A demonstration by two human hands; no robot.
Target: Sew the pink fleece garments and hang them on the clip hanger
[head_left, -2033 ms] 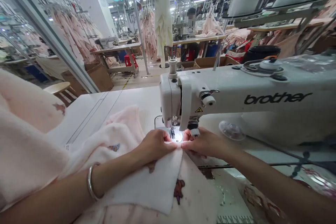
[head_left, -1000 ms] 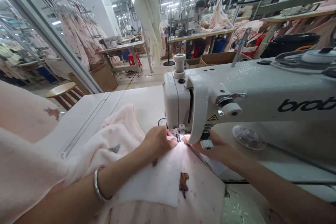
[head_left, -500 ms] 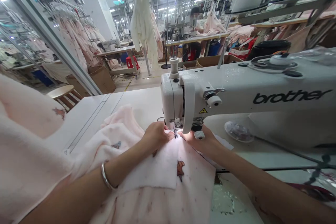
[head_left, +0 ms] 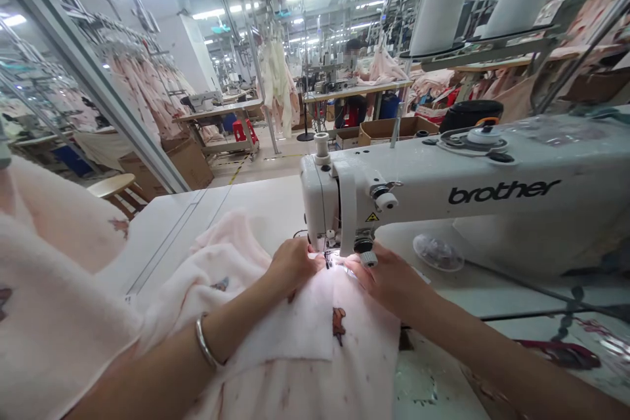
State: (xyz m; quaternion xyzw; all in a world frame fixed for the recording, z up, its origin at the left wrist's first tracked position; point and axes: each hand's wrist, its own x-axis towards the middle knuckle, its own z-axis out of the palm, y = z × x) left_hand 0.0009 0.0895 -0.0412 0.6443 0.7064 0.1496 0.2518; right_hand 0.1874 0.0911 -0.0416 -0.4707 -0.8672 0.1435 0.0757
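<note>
Pink fleece fabric (head_left: 364, 367) with small printed animal figures lies under my hands, with a white fleece layer (head_left: 290, 325) folded over it. Its edge runs in beneath the presser foot (head_left: 327, 252) of a white Brother sewing machine (head_left: 443, 184). My left hand (head_left: 291, 266) presses the fabric just left of the needle, and a silver bangle (head_left: 204, 349) circles that wrist. My right hand (head_left: 386, 279) holds the fabric just right of the foot, below the machine's head. The needle plate is hidden by the fabric and my fingers.
More pink fleece (head_left: 59, 256) is bunched at the left of the white sewing table (head_left: 207, 223). A clear plastic disc (head_left: 438, 252) sits behind my right hand. Beyond stand a wooden stool (head_left: 113, 185), cardboard boxes (head_left: 394, 132), hanging pink garments (head_left: 142, 92) and a co-worker (head_left: 354, 56) at another machine.
My view has shifted, so the machine and room sit differently in the frame. Both hands stay at the presser foot, and the fabric has drawn in closer beneath it.
</note>
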